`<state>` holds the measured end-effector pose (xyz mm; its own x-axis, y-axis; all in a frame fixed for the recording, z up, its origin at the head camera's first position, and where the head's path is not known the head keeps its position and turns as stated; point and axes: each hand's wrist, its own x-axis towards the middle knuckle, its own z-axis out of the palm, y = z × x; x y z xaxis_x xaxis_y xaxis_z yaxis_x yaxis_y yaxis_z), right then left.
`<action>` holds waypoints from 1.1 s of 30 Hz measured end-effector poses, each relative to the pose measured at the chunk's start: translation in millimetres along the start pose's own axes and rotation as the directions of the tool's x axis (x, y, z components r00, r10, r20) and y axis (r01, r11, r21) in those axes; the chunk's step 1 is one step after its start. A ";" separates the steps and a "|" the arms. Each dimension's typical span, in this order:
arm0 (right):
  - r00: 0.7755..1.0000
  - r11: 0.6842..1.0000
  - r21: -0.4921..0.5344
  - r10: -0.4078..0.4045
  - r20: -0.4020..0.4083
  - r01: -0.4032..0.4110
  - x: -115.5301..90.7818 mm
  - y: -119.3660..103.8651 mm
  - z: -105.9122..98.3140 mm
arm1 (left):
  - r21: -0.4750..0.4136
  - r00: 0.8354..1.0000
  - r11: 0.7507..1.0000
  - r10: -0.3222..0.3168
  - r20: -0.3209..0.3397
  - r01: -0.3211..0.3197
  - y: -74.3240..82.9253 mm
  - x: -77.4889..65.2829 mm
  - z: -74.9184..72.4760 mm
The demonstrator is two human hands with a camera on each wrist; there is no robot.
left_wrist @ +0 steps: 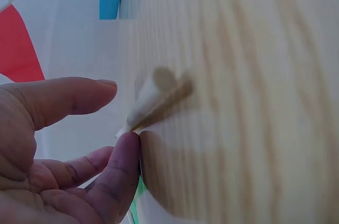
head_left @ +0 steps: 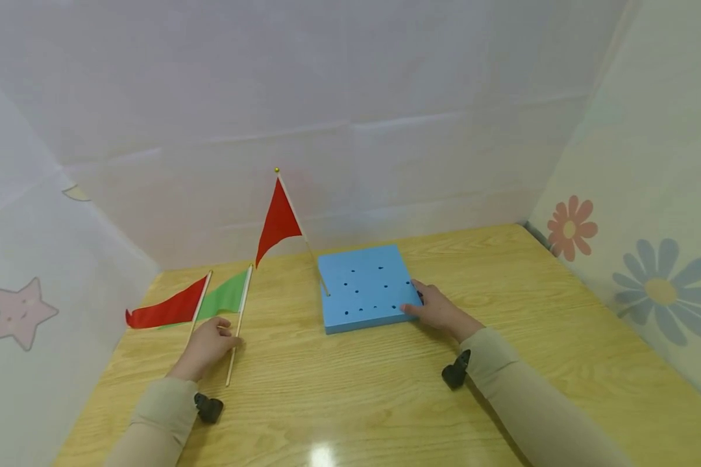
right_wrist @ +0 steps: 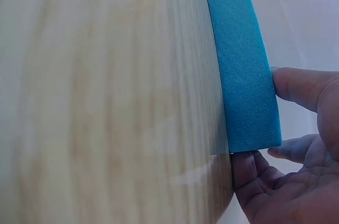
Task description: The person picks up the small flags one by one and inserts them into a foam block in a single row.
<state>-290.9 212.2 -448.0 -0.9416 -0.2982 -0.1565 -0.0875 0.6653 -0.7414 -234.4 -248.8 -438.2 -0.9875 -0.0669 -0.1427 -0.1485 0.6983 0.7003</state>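
Observation:
My left hand [head_left: 209, 344] is at the wooden stick of a green flag [head_left: 226, 295] lying on the table. In the left wrist view, thumb and fingers are spread apart, with the pale stick [left_wrist: 145, 99] between them and one fingertip down at the tabletop. At the near right corner of a blue foam block [head_left: 365, 298] with several small holes, my right hand [head_left: 441, 312] grips the edge. Its thumb lies on the top face, fingers against the side. A red triangular flag [head_left: 278, 224] stands in the block's left part, leaning left.
Another red flag [head_left: 172, 305] lies left of the green one, partly behind my left hand. The wooden table [head_left: 339, 402] meets a pale cloth backdrop [head_left: 409, 162] at the back. Printed cloth with flowers [head_left: 660, 292] borders the right side.

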 end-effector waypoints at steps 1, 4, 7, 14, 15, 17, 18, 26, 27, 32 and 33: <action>1.000 1.000 0.000 0.000 -0.003 0.000 -0.1 -0.8 -0.3 | 0.011 1.000 1.000 0.001 -0.001 -0.001 1.5 -0.3 -0.3; 1.000 1.000 -0.012 0.001 -0.009 -0.001 0.8 -1.7 -1.7 | 0.055 1.000 0.999 0.004 -0.007 -0.004 4.0 1.2 -0.7; 1.000 1.000 -0.012 0.004 -0.011 -0.004 1.5 -2.0 -3.3 | 0.099 1.000 0.995 0.018 -0.014 -0.016 6.6 2.9 -1.2; 1.000 1.000 -0.001 -0.023 -0.006 0.023 -0.7 -1.8 -7.0 | 0.163 0.999 0.986 0.046 -0.009 -0.044 8.0 8.0 -1.7; 1.000 1.000 0.005 -0.020 -0.008 0.020 -0.8 -1.4 -6.6 | 0.159 0.999 0.986 0.049 -0.011 -0.047 8.0 8.5 -1.5; 1.000 1.000 0.002 -0.015 -0.014 0.015 -1.4 0.0 -5.2 | 0.143 0.998 0.988 0.056 -0.018 -0.053 7.7 9.0 -0.9; 1.000 1.000 0.010 -0.007 -0.012 0.007 -1.0 0.9 -3.8 | 0.128 0.998 0.990 0.057 -0.019 -0.054 7.6 8.9 -0.4; 1.000 0.999 0.028 0.025 -0.012 -0.025 -0.4 6.4 3.7 | -0.028 0.999 1.000 -0.005 -0.033 0.004 -0.4 5.5 3.8; 1.000 0.999 0.030 0.025 -0.009 -0.024 -0.2 6.4 3.9 | -0.046 0.999 0.999 -0.014 -0.033 0.013 -1.7 5.0 4.2; 1.000 0.999 0.036 0.013 -0.016 -0.012 1.0 5.3 4.3 | -0.152 0.999 0.988 -0.044 -0.021 0.040 -4.0 0.9 5.5; 1.000 0.999 0.035 0.008 -0.018 -0.008 1.0 4.7 4.5 | -0.175 0.999 0.984 -0.045 -0.021 0.040 -3.7 0.0 5.4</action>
<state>-290.9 212.0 -454.6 -0.9479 -0.2805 -0.1512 -0.0687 0.6434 -0.7625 -233.5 -247.5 -444.6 -0.9807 -0.1132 -0.1591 -0.1953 0.5598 0.8053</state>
